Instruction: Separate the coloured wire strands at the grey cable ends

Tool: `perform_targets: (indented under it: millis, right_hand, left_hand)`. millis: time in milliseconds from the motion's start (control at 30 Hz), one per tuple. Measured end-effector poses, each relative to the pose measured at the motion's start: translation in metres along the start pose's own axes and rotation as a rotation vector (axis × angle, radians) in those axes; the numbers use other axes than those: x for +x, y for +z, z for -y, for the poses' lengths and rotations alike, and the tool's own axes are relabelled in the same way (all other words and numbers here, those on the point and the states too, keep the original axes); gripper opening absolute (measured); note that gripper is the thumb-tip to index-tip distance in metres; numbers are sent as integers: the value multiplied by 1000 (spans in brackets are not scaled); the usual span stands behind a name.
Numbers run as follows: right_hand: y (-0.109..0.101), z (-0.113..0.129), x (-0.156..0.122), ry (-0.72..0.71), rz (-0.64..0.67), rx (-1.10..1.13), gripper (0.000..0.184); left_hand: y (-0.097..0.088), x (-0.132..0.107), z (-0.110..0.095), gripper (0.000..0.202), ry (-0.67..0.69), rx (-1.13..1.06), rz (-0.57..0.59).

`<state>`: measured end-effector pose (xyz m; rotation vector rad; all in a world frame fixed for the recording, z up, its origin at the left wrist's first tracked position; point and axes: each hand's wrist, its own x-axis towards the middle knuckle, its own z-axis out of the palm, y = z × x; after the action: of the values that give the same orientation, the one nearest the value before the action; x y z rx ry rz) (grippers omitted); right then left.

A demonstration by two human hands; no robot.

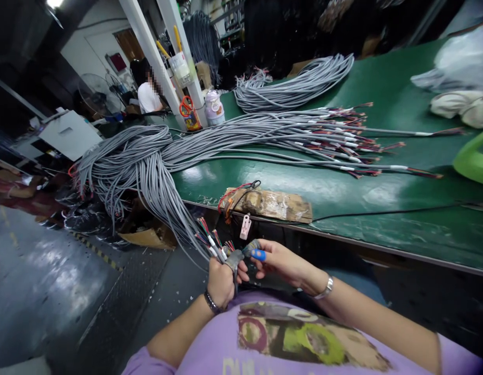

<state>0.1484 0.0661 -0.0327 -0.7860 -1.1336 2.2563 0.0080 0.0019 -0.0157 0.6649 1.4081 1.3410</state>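
Note:
My left hand (pixel 221 281) is closed around the ends of several grey cables (pixel 175 213) that hang off the table edge, their coloured inner wires (pixel 210 237) fanning out above my fist. My right hand (pixel 278 260) sits just right of it, fingers curled in a pinch at the cable ends, with blue tape (pixel 258 254) on one fingertip and grey tape on others. What the right fingers grip is hidden. Both hands are below the front edge of the green table (pixel 382 208).
A large bundle of grey cables (pixel 265 135) with stripped coloured ends lies across the table, another coil (pixel 292 86) behind it. A worn wooden block with wires (pixel 268 203) sits at the table edge. Cups, scissors (pixel 186 107) and a bottle (pixel 214 107) stand by a white post. Another person (pixel 148 91) sits far back.

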Motion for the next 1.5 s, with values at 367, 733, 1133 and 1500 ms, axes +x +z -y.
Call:
perform_targets:
  millis: [367,733,1133,1500]
  right_hand:
    - [21,10,15,-134,7,-156,30]
    - [18,9,14,-175,30,-201,33]
    - [-2,31,28,-58,7,78,37]
    - [12,24,38,-185,-100,184,51]
  left_hand:
    - [-5,-3,6,35,36,-7,11]
    - [-2,2,-4,29,-10,-188,-88]
    - [1,1,-15,36,-11,-249,94]
    - [7,9,-11,36,-13,-191,142]
